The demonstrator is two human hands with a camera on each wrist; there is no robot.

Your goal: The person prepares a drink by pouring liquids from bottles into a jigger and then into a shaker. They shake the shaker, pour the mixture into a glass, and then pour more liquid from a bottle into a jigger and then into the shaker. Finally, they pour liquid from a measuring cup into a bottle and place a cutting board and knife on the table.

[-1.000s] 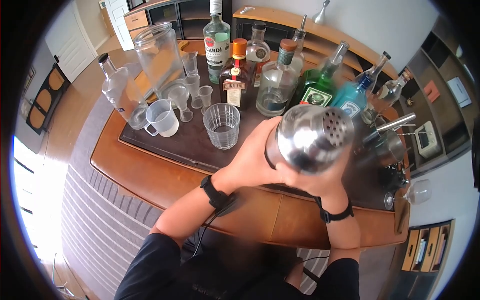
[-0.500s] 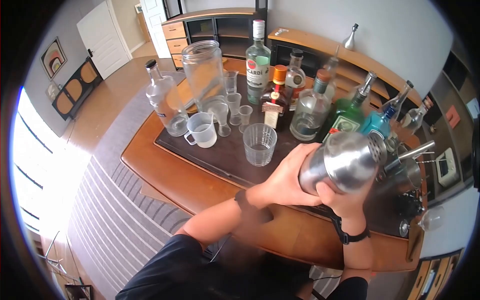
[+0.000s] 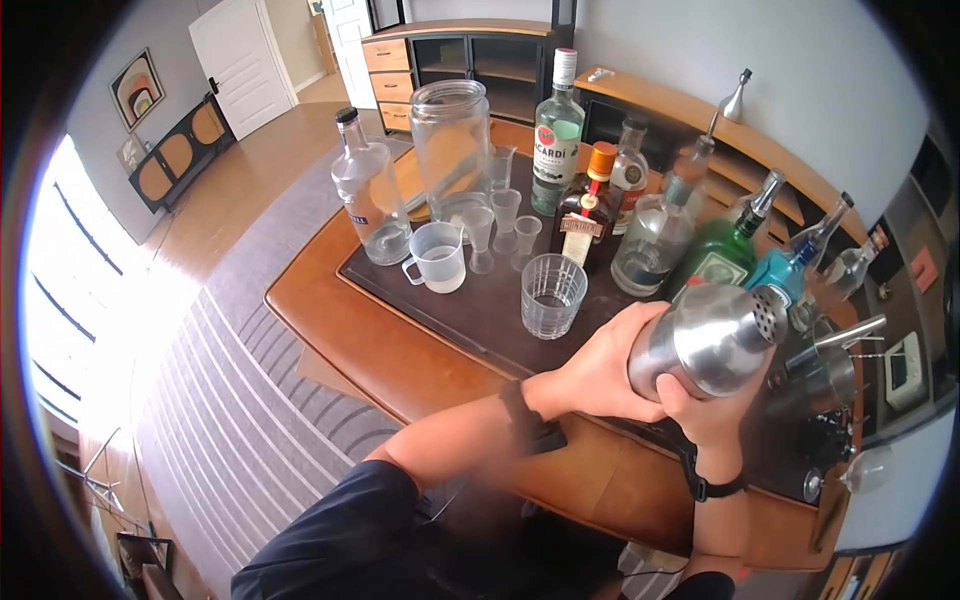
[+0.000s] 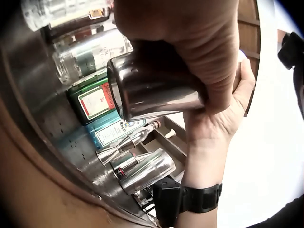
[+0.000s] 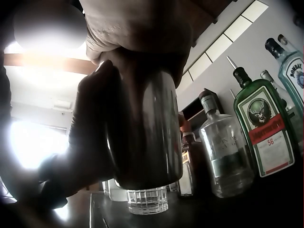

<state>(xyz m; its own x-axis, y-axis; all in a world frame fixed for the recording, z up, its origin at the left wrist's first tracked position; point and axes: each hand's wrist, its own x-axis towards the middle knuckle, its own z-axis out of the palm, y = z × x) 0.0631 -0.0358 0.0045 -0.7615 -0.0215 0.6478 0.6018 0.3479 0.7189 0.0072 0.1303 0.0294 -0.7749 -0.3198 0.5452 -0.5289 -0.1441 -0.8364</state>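
A metal cocktail shaker (image 3: pixel 700 350) is held between both hands in the head view, its strainer holes showing at the tilted top. My left hand (image 3: pixel 598 372) wraps the near left side of the body. From the right, my right hand (image 3: pixel 715 408) grips it, thumb across the front. The left wrist view shows the shaker's smooth body (image 4: pixel 156 90) and base rim. Just left of the hands, a ribbed glass tumbler (image 3: pixel 553 297) stands on the dark table mat (image 3: pixel 440 315). The far-side fingers are hidden behind the shaker.
Behind the shaker stand several liquor bottles, including a green bottle (image 3: pixel 718 258) and an orange-capped bottle (image 3: pixel 588 212). At left are a measuring jug (image 3: pixel 438 262), small glasses (image 3: pixel 480 238), a large jar (image 3: pixel 450 150) and a clear bottle (image 3: pixel 370 200). A wine glass (image 3: pixel 868 470) lies at right.
The head view has swung left, so the table things sit farther right in it. Both hands keep hold of the shaker, which has come slightly nearer the body and now leans more to the right.
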